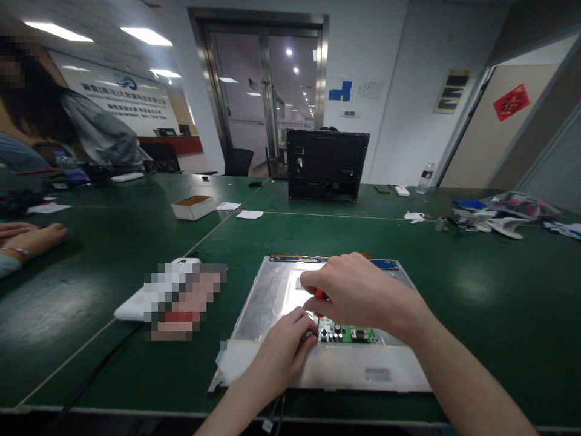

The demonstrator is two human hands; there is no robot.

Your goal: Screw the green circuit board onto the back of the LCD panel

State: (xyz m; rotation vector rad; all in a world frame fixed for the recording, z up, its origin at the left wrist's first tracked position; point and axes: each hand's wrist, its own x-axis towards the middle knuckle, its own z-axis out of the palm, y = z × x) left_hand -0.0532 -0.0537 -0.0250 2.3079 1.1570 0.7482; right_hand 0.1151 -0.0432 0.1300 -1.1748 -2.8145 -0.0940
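A flat metal display panel (258, 303) lies on the green table in front of me, back side up. A green circuit board (347, 333) sits on its lower middle part. My right hand (358, 290) is wrapped round a screwdriver with an orange-red handle (319, 293), held upright over the board's left end. My left hand (290, 339) rests on the panel, its fingers curled together at the board's left edge, close below the screwdriver. What those fingertips pinch, if anything, is hidden. The screwdriver's tip is hard to make out.
Left of the panel lies a white device (136, 303) beside a blurred-out item. Farther back are a small open box (194, 208), paper slips (249, 214) and a black monitor housing (327, 165). Bags and scraps (503, 215) lie right. Another person's hands (34, 239) rest at left.
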